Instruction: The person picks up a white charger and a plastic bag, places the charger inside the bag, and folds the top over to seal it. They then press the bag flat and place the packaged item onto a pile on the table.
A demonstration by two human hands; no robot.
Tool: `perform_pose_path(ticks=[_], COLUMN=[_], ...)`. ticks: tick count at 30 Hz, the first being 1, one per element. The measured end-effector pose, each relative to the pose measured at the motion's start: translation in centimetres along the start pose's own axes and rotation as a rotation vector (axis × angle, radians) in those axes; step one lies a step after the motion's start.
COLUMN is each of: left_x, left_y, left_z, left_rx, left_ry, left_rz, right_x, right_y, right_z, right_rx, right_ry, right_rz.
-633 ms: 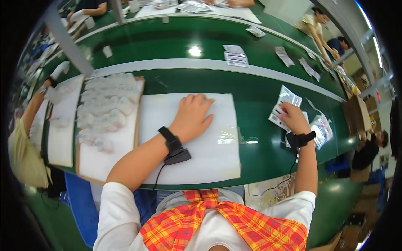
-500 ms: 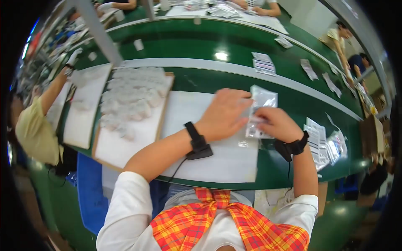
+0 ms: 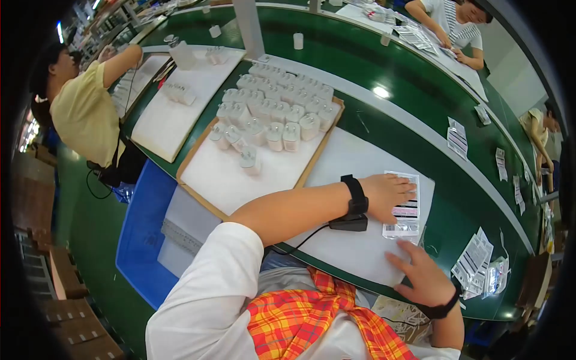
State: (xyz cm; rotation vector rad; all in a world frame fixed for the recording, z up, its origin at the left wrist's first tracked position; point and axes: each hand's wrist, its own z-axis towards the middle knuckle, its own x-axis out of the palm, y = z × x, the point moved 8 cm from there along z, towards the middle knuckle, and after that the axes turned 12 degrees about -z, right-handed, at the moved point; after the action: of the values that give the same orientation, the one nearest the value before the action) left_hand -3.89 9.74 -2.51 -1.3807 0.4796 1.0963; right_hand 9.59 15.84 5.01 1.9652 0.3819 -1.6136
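A flat clear pouch (image 3: pixel 401 228) with a printed white face lies on a white sheet (image 3: pixel 348 165) before me. My left hand (image 3: pixel 387 195) rests flat across the pouch's upper part, fingers stretched out, and covers some of its print. Just below the pouch's lower edge is my right hand (image 3: pixel 423 276), fingers spread and nothing in them. To the left, a wood-edged white board (image 3: pixel 210 174) carries rows of white plug adapters (image 3: pixel 291 137) standing with their prongs up. One adapter (image 3: pixel 249 161) stands a little nearer to me than the rest.
More printed pouches (image 3: pixel 474 264) lie in a pile at the right. A blue bin (image 3: pixel 141 252) stands below the table's left edge. A co-worker in yellow (image 3: pixel 84 120) sits at the left; another (image 3: pixel 447 30) works across the conveyor. A grey post (image 3: pixel 248 30) rises behind the board.
My view has swung left. The pouch, held up by my right hand before, now lies on the sheet. My right hand has let go and drawn nearer; my left hand has flattened onto the pouch.
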Motion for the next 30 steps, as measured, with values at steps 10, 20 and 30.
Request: perform_pose_path(ticks=[10,20,30], left_x=[3.8,3.9,1.3], left_y=[-0.5,3.7,-0.6], left_z=[-0.9,2.2,1.0], left_rx=[-0.217,0.009,-0.132], left_ry=[-0.073,-0.161,-0.158], left_rz=[-0.020,-0.020,0.155], right_x=[-4.0,-3.7,-1.7], right_y=[13.1,12.5,-12.6], right_z=[22.4,27.9,4.7], right_rx=[-0.431,-0.284,0.427], right_ry=[-0.078,-0.223,-0.624], right_rz=[0.026,0.156,0.883])
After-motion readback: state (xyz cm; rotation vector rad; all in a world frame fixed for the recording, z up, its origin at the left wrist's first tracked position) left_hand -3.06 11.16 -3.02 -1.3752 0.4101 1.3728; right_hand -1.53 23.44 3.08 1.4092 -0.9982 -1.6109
